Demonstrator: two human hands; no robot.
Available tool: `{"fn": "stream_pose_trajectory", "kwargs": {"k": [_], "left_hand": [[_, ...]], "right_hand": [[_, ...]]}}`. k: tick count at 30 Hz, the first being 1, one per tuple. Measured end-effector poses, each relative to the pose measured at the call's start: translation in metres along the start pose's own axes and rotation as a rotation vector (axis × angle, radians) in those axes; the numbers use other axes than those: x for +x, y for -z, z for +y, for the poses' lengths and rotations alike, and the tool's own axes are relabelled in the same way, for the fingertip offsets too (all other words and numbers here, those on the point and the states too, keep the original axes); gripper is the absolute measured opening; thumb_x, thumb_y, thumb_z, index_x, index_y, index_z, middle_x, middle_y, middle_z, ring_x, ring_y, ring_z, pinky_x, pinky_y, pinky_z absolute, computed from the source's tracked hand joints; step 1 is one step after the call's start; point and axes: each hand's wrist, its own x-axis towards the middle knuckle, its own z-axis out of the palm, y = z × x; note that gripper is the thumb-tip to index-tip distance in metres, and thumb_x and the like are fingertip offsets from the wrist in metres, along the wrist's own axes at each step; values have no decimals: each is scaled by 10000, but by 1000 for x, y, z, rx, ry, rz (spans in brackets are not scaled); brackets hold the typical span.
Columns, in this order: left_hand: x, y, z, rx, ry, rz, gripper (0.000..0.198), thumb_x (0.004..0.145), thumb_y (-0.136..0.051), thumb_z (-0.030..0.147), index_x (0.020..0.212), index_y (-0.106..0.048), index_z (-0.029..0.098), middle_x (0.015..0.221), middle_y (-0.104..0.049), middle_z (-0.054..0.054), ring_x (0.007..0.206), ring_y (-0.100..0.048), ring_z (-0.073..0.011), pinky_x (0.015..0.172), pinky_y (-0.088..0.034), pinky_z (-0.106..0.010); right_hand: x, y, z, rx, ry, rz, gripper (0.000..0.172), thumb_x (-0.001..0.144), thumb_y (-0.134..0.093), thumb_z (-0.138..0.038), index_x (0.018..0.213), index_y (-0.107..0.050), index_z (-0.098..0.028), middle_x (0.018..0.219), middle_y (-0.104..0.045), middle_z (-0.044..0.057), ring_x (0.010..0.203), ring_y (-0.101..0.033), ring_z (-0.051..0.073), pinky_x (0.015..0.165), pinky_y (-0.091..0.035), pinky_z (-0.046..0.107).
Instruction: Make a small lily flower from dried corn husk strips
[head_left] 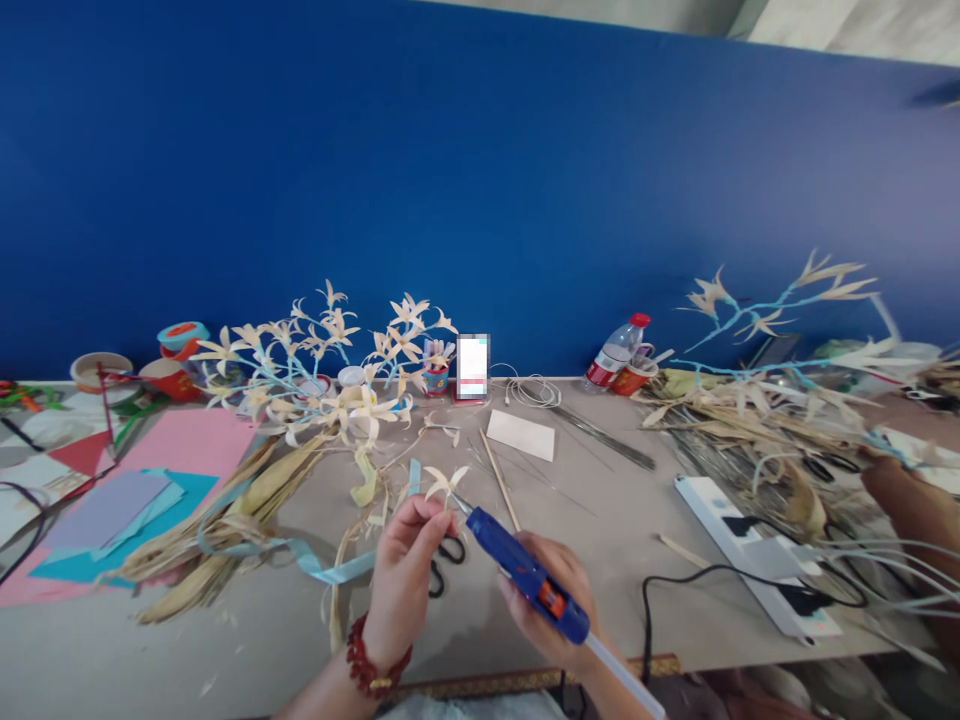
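Note:
A blue hot glue gun (525,575) with a clear glue stick (622,675) out of its back is gripped by my right hand (559,595). Its tip points up and left, against or very close to a pale husk flower (446,483). My left hand (412,565), wearing a red bead bracelet (379,660), pinches this flower at its base. Black-handled scissors (442,568) lie partly hidden behind the left hand. A light blue ribbon (315,562) runs across the table to that wrist.
Finished husk flower branches (300,350) stand at the back left. Coloured paper (127,515) and dried husks (225,540) lie left. On the right are a power strip (750,560) with cables, a water bottle (619,350), wires (607,437) and a co-worker's arm (904,520). A phone (473,368) stands at the wall.

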Motion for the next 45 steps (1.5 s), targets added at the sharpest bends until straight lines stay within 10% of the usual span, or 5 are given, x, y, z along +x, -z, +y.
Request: {"fn": "stream_pose_trajectory", "kwargs": {"k": [45], "left_hand": [[-1,-1,6,-14,29,6,147,818,-684,284,720,-627,190,679,-613,18,658,-556,-109,657,-448,-208]], "right_hand": [[-4,1,-1,10,-71,-162,48,789,-560,-214,826,-538,-234,683,-639,22,596,-628,196,581,-526,297]]}}
